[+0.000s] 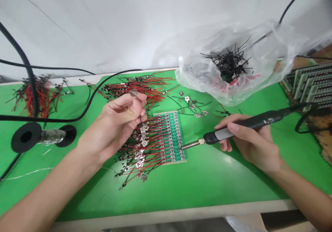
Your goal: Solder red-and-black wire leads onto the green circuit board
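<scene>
Overall, green work mat (white wall behind), wires strewn.

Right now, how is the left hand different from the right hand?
The left hand pinches a small metal tab, while the right hand grips a black soldering iron. The left hand is above the wired green circuit board; the right hand is beside it. Both hands are bare.

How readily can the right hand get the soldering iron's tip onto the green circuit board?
Probably very readily: the right hand holds the soldering iron, with its tip right at the edge of the green circuit board. Nothing seems to lie between them; the red-and-black wires fan out from the board's opposite side.
</scene>
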